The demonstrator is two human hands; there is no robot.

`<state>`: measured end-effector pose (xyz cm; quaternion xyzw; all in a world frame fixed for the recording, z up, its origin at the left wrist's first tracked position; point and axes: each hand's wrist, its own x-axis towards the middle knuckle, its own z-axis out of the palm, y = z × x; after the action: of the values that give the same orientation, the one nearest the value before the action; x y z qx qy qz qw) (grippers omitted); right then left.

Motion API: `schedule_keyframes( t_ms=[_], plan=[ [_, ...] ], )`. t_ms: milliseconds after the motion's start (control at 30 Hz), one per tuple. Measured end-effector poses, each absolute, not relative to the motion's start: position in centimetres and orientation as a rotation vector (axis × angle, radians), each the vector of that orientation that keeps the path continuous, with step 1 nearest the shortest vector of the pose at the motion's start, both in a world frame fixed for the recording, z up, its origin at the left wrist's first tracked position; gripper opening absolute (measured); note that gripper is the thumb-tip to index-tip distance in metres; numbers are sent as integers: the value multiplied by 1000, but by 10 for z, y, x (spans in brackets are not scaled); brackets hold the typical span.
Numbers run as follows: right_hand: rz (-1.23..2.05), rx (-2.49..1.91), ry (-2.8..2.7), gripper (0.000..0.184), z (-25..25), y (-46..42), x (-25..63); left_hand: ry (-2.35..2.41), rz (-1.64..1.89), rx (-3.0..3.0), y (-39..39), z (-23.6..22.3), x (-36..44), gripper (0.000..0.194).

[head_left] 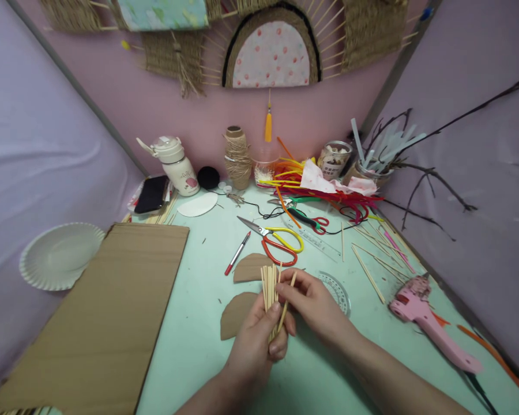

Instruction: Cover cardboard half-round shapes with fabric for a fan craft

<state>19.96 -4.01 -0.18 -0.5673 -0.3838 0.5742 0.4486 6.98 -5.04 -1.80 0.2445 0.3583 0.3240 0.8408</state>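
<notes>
In front of the scissors | left hand wraps sticks, apparently keeping them bundled | right hand pinches one between fingertips

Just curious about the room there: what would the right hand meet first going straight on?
Probably the bundled sticks in the left hand; any gap from the right hand's fingertips is unclear.

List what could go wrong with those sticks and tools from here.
No tie shows around the sticks in the left hand, so some could slip out. The right hand works at their edge, which might spread them. The scissors lie just beyond, so reaching forward could brush their blades.
</notes>
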Motion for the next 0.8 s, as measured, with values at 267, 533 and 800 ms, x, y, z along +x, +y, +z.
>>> schedule_keyframes(
  t_ms=[267,533,800],
  plan=[
    [1405,-1449,-932,30,-4,-42,198,764,685,516,-51,-18,71,56],
    [1323,-1487,-1017,14,-6,-41,199,810,682,502,-52,-19,70,48],
    [1421,-1425,-988,14,-3,-44,200,773,670,524,-53,-18,70,46]
  ],
)
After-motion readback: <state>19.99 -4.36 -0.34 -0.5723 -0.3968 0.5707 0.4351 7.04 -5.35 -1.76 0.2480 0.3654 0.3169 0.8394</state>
